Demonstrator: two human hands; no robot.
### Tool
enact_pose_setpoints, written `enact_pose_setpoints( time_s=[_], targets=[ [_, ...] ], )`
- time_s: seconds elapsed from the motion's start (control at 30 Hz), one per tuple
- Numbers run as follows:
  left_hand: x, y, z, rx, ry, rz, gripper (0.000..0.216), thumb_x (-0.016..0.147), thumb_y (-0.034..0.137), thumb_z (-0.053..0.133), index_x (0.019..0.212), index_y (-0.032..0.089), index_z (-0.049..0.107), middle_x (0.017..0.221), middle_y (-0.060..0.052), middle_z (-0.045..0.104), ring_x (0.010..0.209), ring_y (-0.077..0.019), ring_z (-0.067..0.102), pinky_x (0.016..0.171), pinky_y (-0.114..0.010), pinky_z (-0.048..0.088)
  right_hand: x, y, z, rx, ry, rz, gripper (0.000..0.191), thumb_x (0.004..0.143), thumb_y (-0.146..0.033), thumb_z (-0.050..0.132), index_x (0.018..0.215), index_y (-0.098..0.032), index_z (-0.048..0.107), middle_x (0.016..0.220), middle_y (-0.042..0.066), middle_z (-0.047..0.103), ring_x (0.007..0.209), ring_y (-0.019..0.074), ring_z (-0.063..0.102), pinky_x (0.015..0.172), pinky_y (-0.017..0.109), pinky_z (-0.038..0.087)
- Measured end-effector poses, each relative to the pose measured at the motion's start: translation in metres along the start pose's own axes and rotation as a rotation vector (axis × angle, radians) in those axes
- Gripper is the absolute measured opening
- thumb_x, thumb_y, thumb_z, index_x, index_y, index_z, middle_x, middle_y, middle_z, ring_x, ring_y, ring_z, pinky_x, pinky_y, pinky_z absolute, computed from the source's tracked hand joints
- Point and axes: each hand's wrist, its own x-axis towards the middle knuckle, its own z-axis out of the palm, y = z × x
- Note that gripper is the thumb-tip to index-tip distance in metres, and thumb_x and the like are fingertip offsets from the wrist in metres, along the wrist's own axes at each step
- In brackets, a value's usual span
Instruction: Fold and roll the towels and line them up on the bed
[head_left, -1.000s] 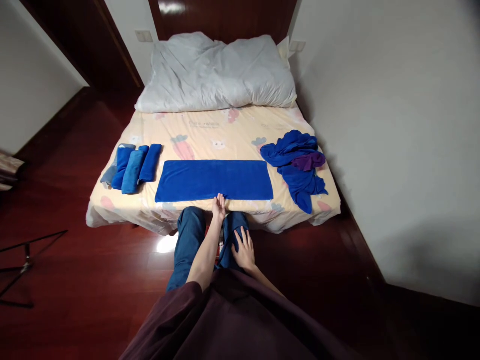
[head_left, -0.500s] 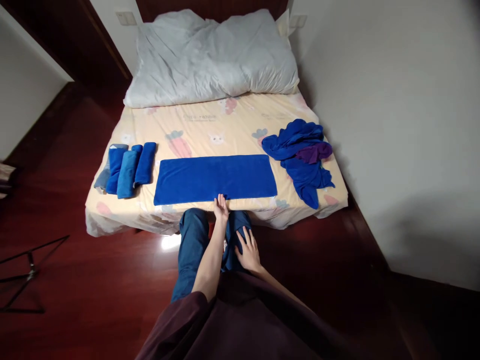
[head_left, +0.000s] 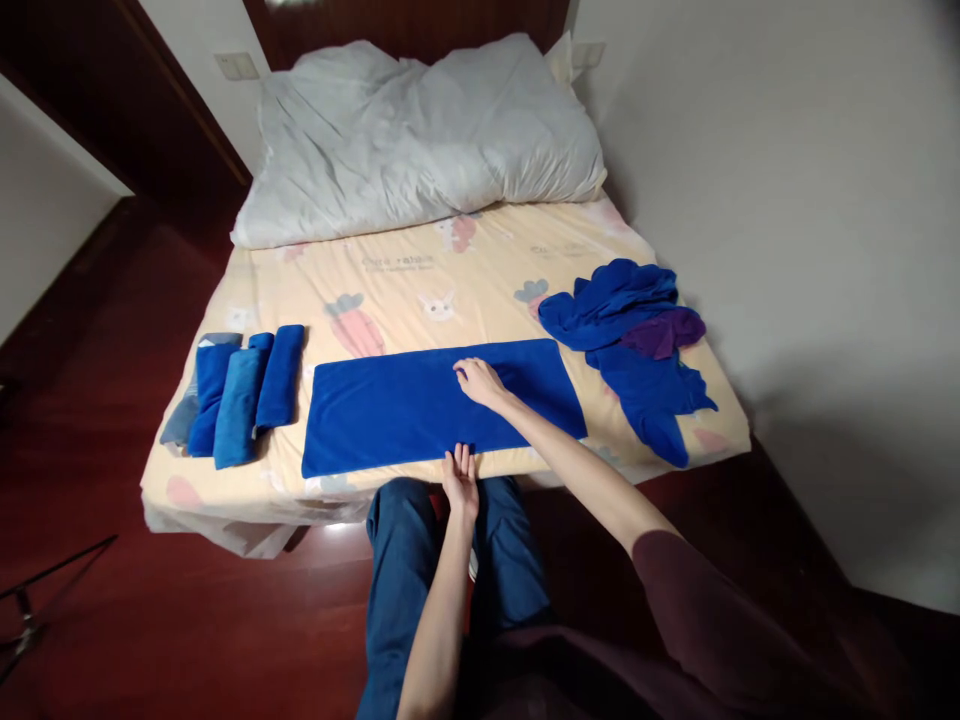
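A blue towel (head_left: 390, 410) lies flat as a long rectangle across the front of the bed. At the middle of its near edge is my left hand (head_left: 460, 482), palm up, fingers stretched out; the fingertips reach the towel's edge. My right hand (head_left: 481, 382) is over the towel near its far edge, fingers apart and slightly bent, with nothing seen in them. Whether it touches the cloth I cannot tell. To the left rest several rolled towels, among them a lighter blue roll (head_left: 238, 408). A crumpled heap of blue cloths (head_left: 622, 300) lies to the right, with a purple cloth (head_left: 664, 333) in it.
The bed (head_left: 420, 250) has a yellow sheet printed with carrots and rabbits. A large pale pillow or quilt (head_left: 427, 140) lies at the headboard. A wall (head_left: 787, 250) runs along the right side. Part of a black stand (head_left: 26, 610) shows on the floor at lower left.
My right hand has moved from my knee forward over the blue towel. My left hand stays palm up at the towel's near edge. The view has shifted slightly.
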Motion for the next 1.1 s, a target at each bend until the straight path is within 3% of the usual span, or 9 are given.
enact_pose_setpoints(
  time_s=[0.07, 0.17, 0.37, 0.57, 0.73, 0.93, 1.1],
  targets=[
    [0.005, 0.000, -0.003, -0.007, 0.020, -0.013, 0.026, 0.106, 0.028, 0.056, 0.130, 0.019, 0.062, 0.152, -0.016, 0.059, 0.139, -0.0214, 0.059, 0.106, -0.030, 0.058, 0.052, -0.004, 0.003, -0.066, -0.072, 0.050, 0.037, 0.106, -0.019, 0.048, 0.137, -0.018, 0.067, 0.137, 0.015, 0.069, 0.130, 0.0245, 0.065, 0.108, 0.032, 0.049],
    [0.011, -0.001, -0.008, -0.017, 0.039, -0.041, 0.026, 0.106, 0.027, 0.056, 0.129, 0.018, 0.061, 0.149, -0.018, 0.061, 0.136, -0.0222, 0.062, 0.103, -0.030, 0.060, 0.103, -0.003, 0.014, -0.101, -0.155, 0.086, 0.037, 0.104, -0.023, 0.054, 0.138, -0.016, 0.066, 0.138, 0.020, 0.068, 0.124, 0.0294, 0.069, 0.102, 0.036, 0.054],
    [0.014, 0.000, -0.010, -0.043, 0.080, -0.091, 0.024, 0.106, 0.026, 0.057, 0.128, 0.019, 0.060, 0.146, -0.018, 0.064, 0.131, -0.0216, 0.066, 0.099, -0.030, 0.063, 0.150, 0.012, 0.030, -0.139, -0.300, 0.068, 0.031, 0.097, -0.031, 0.071, 0.127, -0.022, 0.072, 0.142, 0.014, 0.066, 0.125, 0.0272, 0.067, 0.100, 0.032, 0.053],
    [0.009, 0.006, -0.003, -0.082, 0.105, -0.122, 0.017, 0.105, 0.021, 0.056, 0.122, 0.019, 0.061, 0.140, -0.015, 0.068, 0.128, -0.0198, 0.068, 0.093, -0.025, 0.065, 0.169, 0.017, 0.022, -0.085, -0.372, 0.112, 0.016, 0.092, -0.034, 0.076, 0.101, -0.020, 0.078, 0.101, 0.009, 0.079, 0.090, 0.0211, 0.076, 0.081, 0.027, 0.056],
    [0.004, 0.010, -0.003, -0.048, 0.115, -0.124, 0.015, 0.106, 0.019, 0.053, 0.112, 0.016, 0.066, 0.142, -0.016, 0.066, 0.131, -0.0202, 0.066, 0.095, -0.025, 0.064, 0.175, 0.012, 0.010, 0.110, -0.347, 0.164, 0.009, 0.085, -0.023, 0.081, 0.090, -0.015, 0.077, 0.060, 0.003, 0.070, 0.057, 0.0178, 0.070, 0.064, 0.026, 0.055],
    [0.004, 0.010, -0.006, 0.046, 0.124, -0.089, 0.019, 0.105, 0.021, 0.053, 0.104, 0.017, 0.071, 0.140, -0.016, 0.067, 0.135, -0.0230, 0.064, 0.110, -0.032, 0.058, 0.172, 0.007, 0.007, 0.217, -0.238, 0.178, 0.027, 0.082, -0.014, 0.082, 0.108, -0.016, 0.073, 0.051, -0.004, 0.061, 0.044, 0.0123, 0.059, 0.058, 0.025, 0.055],
    [0.002, 0.009, -0.006, 0.117, 0.113, 0.021, 0.019, 0.102, 0.021, 0.057, 0.099, 0.015, 0.075, 0.128, -0.018, 0.074, 0.127, -0.0256, 0.069, 0.110, -0.039, 0.058, 0.167, 0.008, -0.003, 0.310, -0.226, 0.205, 0.031, 0.081, -0.013, 0.082, 0.109, -0.016, 0.068, 0.056, -0.004, 0.064, 0.049, 0.0116, 0.061, 0.058, 0.022, 0.053]
  ],
)
